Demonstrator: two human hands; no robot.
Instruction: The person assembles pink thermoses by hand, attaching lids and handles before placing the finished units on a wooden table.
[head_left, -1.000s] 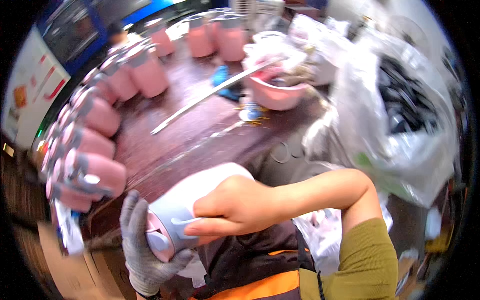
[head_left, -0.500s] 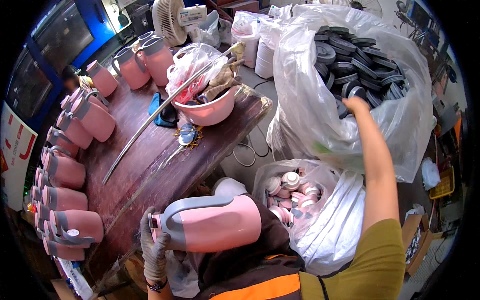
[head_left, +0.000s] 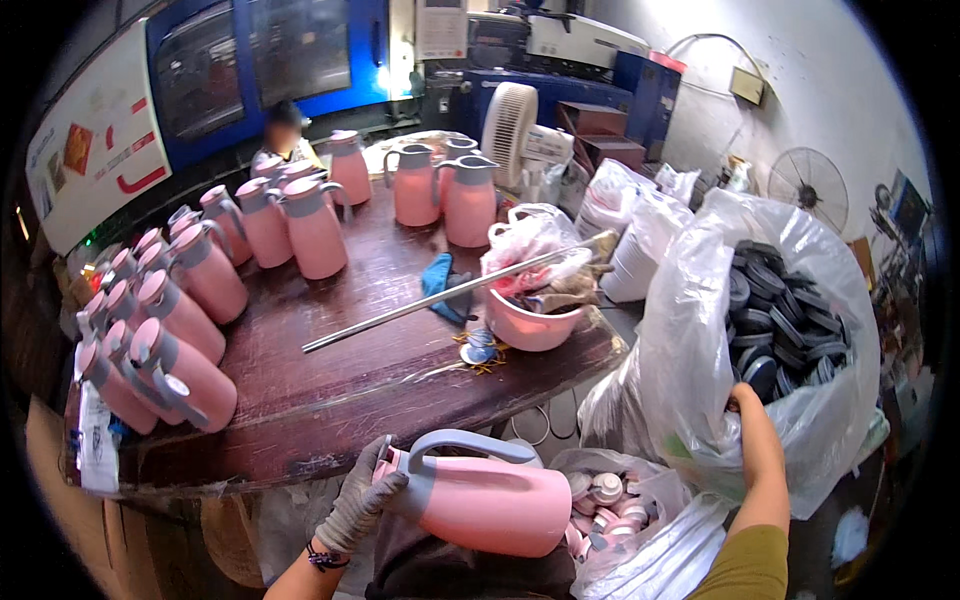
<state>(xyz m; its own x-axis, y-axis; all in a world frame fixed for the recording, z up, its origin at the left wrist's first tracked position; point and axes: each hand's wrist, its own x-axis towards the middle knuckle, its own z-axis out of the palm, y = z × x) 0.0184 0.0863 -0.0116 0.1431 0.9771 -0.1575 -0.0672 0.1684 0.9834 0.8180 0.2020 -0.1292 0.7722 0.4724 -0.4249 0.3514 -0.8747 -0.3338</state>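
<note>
My left hand (head_left: 358, 502), in a grey glove, grips a pink jug (head_left: 490, 505) by its grey neck end. The jug lies on its side over my lap, grey handle uppermost and base to the right. Bare, my right hand (head_left: 740, 398) reaches into a large clear plastic bag (head_left: 690, 330) at the right, against a heap of dark grey round lids (head_left: 785, 318). Its fingers are mostly hidden there. Below that bag, a smaller open bag (head_left: 665, 490) holds pink and white lid-like parts (head_left: 606, 500).
Several pink jugs (head_left: 315, 235) stand along the left and far side of the dark wooden table (head_left: 370, 390). A metal rod (head_left: 420, 303) leans across a pink basin (head_left: 535, 328) of bags and gloves. A fan (head_left: 510, 130) and white sacks (head_left: 645, 240) stand behind. Another person (head_left: 285, 140) is beyond the table.
My view has tilted up and swung left, showing more of the machine and table. The jug stays in my left hand. My right hand remains at the lids, now lower against the near side of the heap.
</note>
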